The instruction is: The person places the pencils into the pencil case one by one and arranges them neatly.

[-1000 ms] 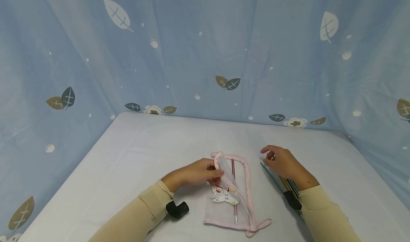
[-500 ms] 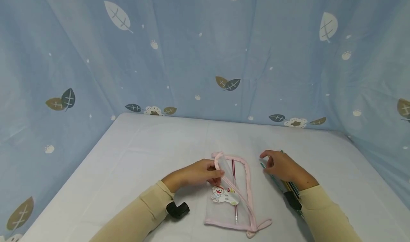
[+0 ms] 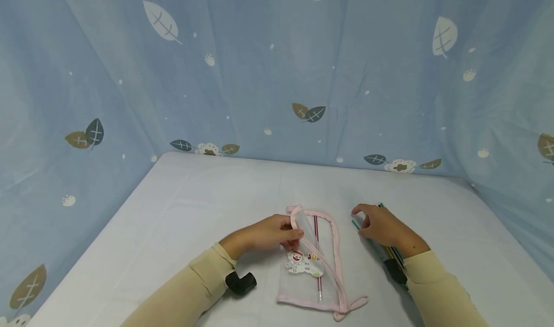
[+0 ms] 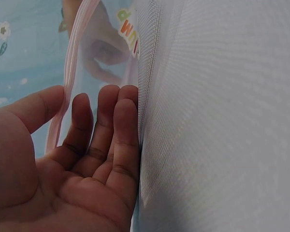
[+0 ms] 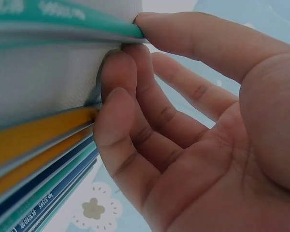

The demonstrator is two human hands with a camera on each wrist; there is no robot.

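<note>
A see-through mesh pouch with pale pink fabric trim (image 3: 336, 245) lies just right of the left hand (image 3: 270, 233), which pinches its folded-back edge between thumb and fingers; inside is one slim red-striped pencil (image 3: 316, 227), near a white printed cartoon figure (image 3: 304, 263) on the mesh. The right hand (image 3: 383, 223) curves around the end of a slender green pencil (image 3: 356, 224), thumb touching it, forefinger parted from the thumb; more yellow, blue and green pencils (image 5: 43, 140) lie beneath that hand and wrist. Compared with a second ago, the right hand sits lower (the left hand and pouch look much the same). Under both hands spreads a smooth white tabletop (image 3: 216, 197), and beyond them hangs a blue cloth printed with leaves and flowers (image 3: 246, 72).
</note>
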